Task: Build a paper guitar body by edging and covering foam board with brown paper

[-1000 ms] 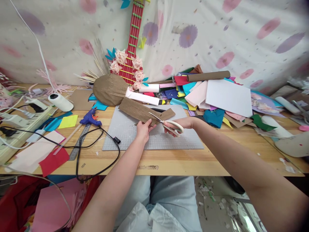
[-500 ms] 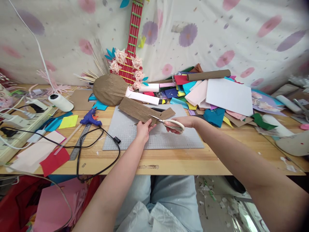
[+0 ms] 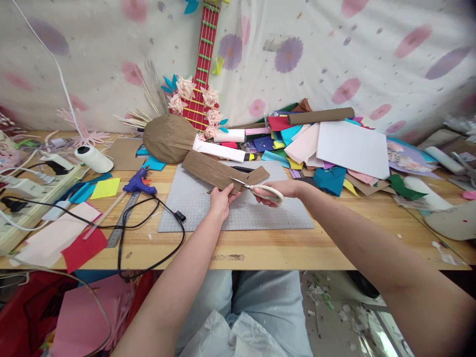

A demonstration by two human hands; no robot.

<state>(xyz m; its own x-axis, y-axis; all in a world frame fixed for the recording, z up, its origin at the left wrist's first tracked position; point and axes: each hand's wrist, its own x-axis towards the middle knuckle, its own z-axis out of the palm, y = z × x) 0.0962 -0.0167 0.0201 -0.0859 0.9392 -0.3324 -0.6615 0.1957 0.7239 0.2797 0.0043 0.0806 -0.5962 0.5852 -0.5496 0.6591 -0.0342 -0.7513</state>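
Observation:
My left hand [image 3: 222, 199] pinches the near edge of a strip of brown crepe paper [image 3: 208, 170], held over the grey cutting mat [image 3: 193, 214]. In my right hand [image 3: 273, 191] is a pair of scissors [image 3: 274, 197] with cream handles. Their blades lie across the brown paper, pointing left, just above my left fingertips. A narrower flap of the paper sticks out to the right beyond the blades. Behind the strip lies a rounded, brown-wrapped body [image 3: 169, 138] with a white neck piece [image 3: 219, 149].
A blue glue gun [image 3: 139, 182] with a looping black cord and a steel ruler [image 3: 122, 220] lie left of the mat. A power strip [image 3: 33, 208] stands further left. Coloured paper [image 3: 329, 178] is piled at the right; a red paper guitar [image 3: 197, 106] leans behind.
Almost nothing differs. Both hands, the scissors and the brown paper keep the same places, with only a very slight shift of the whole view.

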